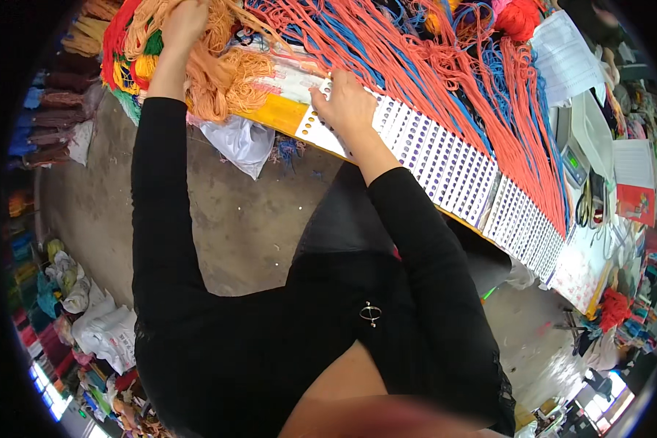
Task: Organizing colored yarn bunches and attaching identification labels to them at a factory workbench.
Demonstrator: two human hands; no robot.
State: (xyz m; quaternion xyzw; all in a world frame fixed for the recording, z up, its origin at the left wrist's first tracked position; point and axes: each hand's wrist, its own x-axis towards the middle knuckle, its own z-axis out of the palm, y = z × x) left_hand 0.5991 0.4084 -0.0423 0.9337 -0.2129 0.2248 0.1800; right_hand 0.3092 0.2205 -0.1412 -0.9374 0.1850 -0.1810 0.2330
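My left hand (185, 25) reaches to the top edge of the view, into a heap of peach-orange yarn (215, 73). Its fingers are closed on strands there, partly cut off by the edge. My right hand (349, 102) lies at the left end of a row of white punched cards (416, 139), thumb spread from the fingers. Nothing shows in its grasp. Dark dots or holes line the cards along the table's near edge. Long coral and blue yarn strands (409, 66) stretch behind the cards, with some ends meeting them on the right.
A yellow table edge (274, 113) runs in front of me. On the right are a scale (575, 166), papers (568, 58) and a red yarn ball (518, 20). A white plastic bag (241, 142) hangs below the edge. More yarn bundles (58, 117) stand left.
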